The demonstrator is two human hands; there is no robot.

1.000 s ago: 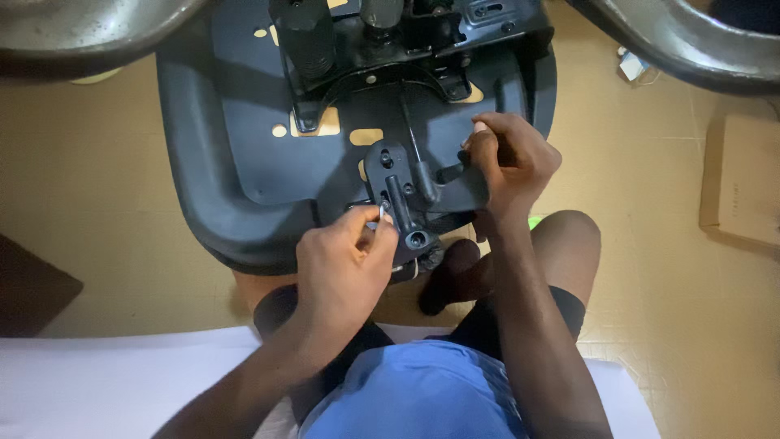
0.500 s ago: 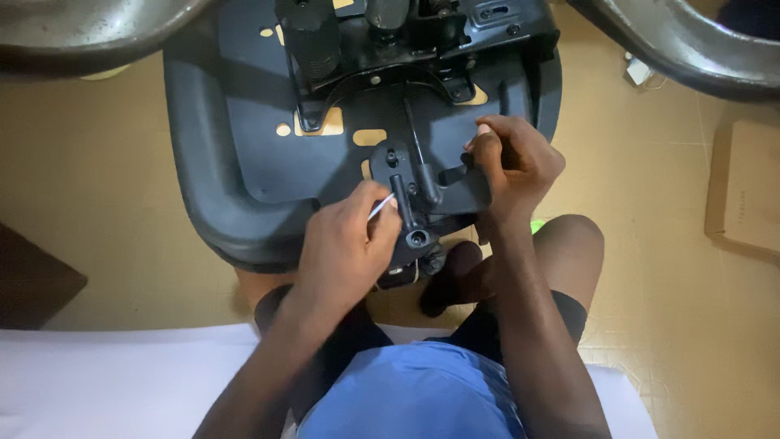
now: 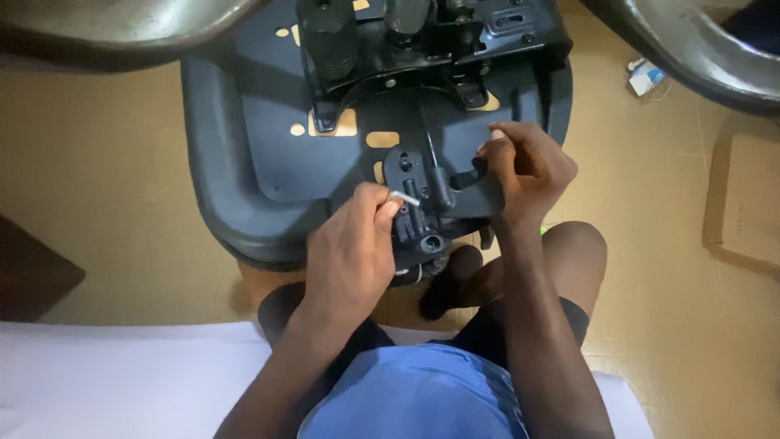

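Observation:
An upturned black office chair seat (image 3: 236, 154) lies on the floor in front of my knees, its black metal mechanism (image 3: 422, 49) bolted on the underside. My left hand (image 3: 349, 252) pinches a small silver metal piece (image 3: 404, 197), a key or bolt, at a black bracket (image 3: 418, 195) near the seat's front edge. My right hand (image 3: 524, 171) grips the right side of that same bracket. A round socket (image 3: 431, 242) sits at the bracket's near end.
Curved grey chair-base legs (image 3: 691, 49) cross the top corners. A flat cardboard piece (image 3: 743, 203) lies on the tan floor at right, a small white item (image 3: 646, 77) at upper right. A white sheet (image 3: 122, 374) covers the floor at lower left.
My left hand has lifted slightly and shifted the silver piece up and to the right along the bracket. My right hand has kept its grip.

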